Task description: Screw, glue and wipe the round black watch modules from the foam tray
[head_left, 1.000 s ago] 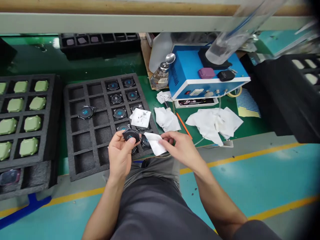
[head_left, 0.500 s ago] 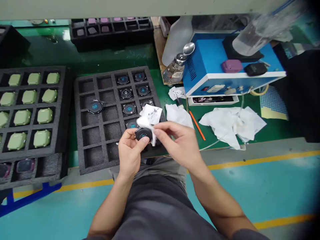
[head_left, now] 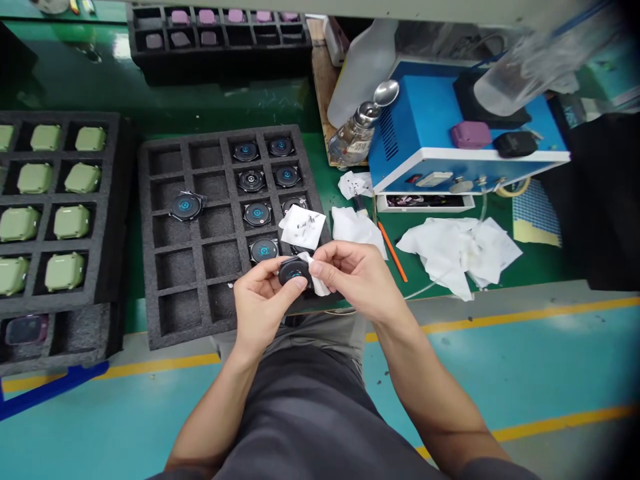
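My left hand (head_left: 263, 297) holds a round black watch body (head_left: 294, 270) between thumb and fingers, over the lower right corner of a grey foam tray (head_left: 203, 230). A white wipe (head_left: 319, 283) is pinched in my right hand (head_left: 357, 273) and touches the right edge of that watch. Just beyond my hands, a white paper square (head_left: 303, 227) with dark specks lies over the tray's right side. More round watch bodies sit in the two right columns, and one (head_left: 186, 207) rests tilted in the left column.
Green square cases fill a foam tray (head_left: 110, 200) at left. Purple pieces stand in a back tray (head_left: 220, 57). At right are a blue machine (head_left: 435, 113), a glass bottle (head_left: 353, 140), crumpled wipes (head_left: 460, 250) and an orange stick (head_left: 393, 251).
The view has shifted slightly. The held watch and wipe have moved a little right, and the wipe now hangs lower beside the watch, apart from the specked paper.
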Motion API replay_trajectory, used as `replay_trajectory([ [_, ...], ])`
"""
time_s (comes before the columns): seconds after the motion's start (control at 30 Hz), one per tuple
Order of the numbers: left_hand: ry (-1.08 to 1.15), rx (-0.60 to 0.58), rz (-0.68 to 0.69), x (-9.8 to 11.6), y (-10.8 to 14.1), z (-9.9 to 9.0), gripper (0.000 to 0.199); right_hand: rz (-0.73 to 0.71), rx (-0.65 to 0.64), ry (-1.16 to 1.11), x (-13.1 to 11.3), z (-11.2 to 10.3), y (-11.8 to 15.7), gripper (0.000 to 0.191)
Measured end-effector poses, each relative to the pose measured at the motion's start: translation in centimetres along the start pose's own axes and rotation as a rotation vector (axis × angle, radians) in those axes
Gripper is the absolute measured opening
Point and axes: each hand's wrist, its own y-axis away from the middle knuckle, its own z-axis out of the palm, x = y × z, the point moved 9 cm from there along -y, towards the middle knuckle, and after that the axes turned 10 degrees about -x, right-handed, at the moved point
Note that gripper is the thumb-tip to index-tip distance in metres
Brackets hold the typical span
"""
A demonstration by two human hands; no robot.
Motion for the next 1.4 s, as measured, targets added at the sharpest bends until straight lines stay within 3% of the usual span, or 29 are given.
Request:
replay_trajectory([
  [0.1, -0.039, -0.027, -0.056, -0.3, 0.2, 0.5, 0.034, -0.024, 0.044, 0.044, -0.1, -0.1, -0.2, 0.034],
  [0.3, 0.038, 0.052, -0.071, -0.4, 0.5, 0.1, 0.033, -0.097, 0.242, 0.185, -1.1, -2.1, 0.6, 0.025],
  [0.53, 0.027, 0.05, -0.057, -0.3, 0.2, 0.1, 0.032, -0.009, 0.083, 0.264, -0.9, -1.0, 2.3, 0.015],
  [0.8, -0.051, 0.014, -0.026, -0.3, 0.3, 0.1, 0.034, 0.002, -0.014, 0.447, -1.7, -0.5, 1.4, 0.011],
  [1.17, -0.099, -0.031, -0.084, -0.4, 0.2, 0.5, 0.034, 0.061, -0.172, 0.615, -1.6, -0.6, 0.7, 0.014],
  [1.27, -0.079, -0.031, -0.067, -0.4, 0.2, 0.4, 0.033, 0.025, -0.145, 0.619, -2.2, -0.3, 0.9, 0.014],
  [1.4, -0.053, -0.021, -0.083, -0.4, 0.2, 0.4, 0.03, -0.098, 0.024, 0.613, -2.9, -0.3, 1.4, 0.014],
])
